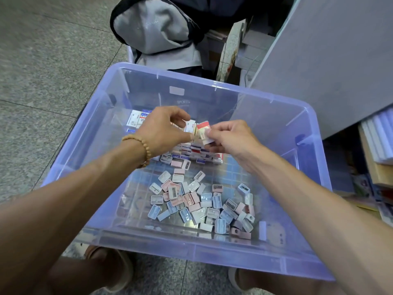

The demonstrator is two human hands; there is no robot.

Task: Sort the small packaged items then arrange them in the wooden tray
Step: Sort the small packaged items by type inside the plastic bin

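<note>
Both hands are inside a clear blue plastic bin (214, 84). My left hand (163, 130), with a bead bracelet on its wrist, pinches a small white packaged box (190, 125). My right hand (229, 138) pinches a small red and white packaged box (203, 130) right beside it. Under the hands lies a row of stacked small boxes (195, 153). More white boxes (136, 119) lie at the back left of the bin. Several loose pink, blue and grey sharpeners (202, 205) are scattered over the near bin floor. No wooden tray is in view.
A grey and black backpack (153, 28) stands behind the bin. A grey panel (329, 60) rises at the right, with stacked books and paper (378, 150) beside it. My sandalled feet (110, 269) rest on the stone tile floor under the bin's near edge.
</note>
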